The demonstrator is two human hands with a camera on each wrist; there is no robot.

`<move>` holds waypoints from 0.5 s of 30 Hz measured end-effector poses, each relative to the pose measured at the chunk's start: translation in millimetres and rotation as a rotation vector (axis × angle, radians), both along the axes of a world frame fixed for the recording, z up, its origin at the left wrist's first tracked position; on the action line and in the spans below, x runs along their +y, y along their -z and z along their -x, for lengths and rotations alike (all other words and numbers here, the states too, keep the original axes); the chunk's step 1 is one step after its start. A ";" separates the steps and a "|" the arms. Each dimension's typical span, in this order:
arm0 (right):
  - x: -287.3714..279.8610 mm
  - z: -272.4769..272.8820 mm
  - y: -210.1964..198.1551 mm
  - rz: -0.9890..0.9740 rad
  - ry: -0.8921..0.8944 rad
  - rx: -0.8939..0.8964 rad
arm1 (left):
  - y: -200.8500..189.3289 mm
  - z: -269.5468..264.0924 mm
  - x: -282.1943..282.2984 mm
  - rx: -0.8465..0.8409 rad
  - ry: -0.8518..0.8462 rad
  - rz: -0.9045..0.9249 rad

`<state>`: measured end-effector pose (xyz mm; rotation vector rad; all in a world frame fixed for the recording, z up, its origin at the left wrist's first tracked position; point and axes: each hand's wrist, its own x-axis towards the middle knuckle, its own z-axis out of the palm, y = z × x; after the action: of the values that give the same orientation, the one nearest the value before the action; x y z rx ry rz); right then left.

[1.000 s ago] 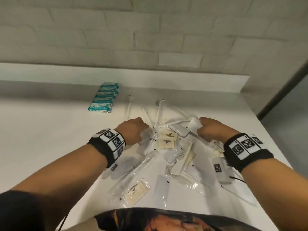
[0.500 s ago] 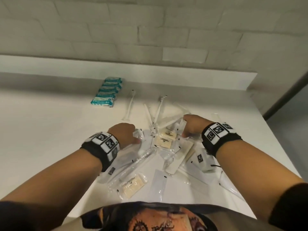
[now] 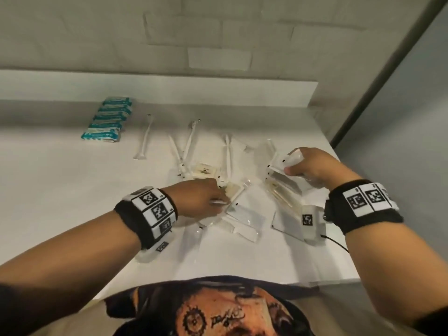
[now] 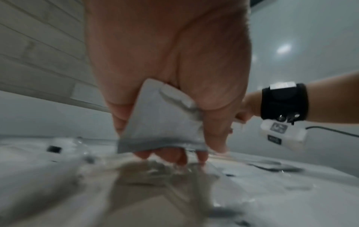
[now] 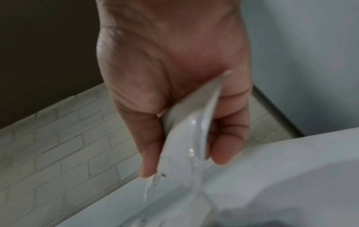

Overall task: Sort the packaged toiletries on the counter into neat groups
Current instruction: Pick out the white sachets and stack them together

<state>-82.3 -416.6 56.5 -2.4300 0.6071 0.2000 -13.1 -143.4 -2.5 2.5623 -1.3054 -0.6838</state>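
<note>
Sachets and long clear-wrapped sticks lie jumbled on the white counter [image 3: 60, 190], nearer the person than the teal packets [image 3: 108, 121], which already stand in a tidy row at the counter's back. The left hand [image 3: 198, 200] is down in that jumble, fingers curled round a flat grey-white sachet [image 4: 161, 121] pinched against the thumb. The right hand [image 3: 308, 166], well to the right of the teal packets and lifted off the counter, grips a bunch of clear wrapped packets [image 3: 281, 175] between thumb and fingers. Sorting looks barely half done. To do this step well, each hand should gather only one kind, square the edges before setting them down, and lay each batch in its own row apart from the teal packets, since slippery film slides easily.
</note>
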 end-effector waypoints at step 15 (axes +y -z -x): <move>23.9 61.6 43.2 0.379 -0.436 0.460 | -15.3 -40.5 -8.5 -0.140 -0.418 0.104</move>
<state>-143.9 -392.7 13.3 -2.8836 0.3101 0.9157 27.4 -151.9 12.8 2.7069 -0.7690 -0.3522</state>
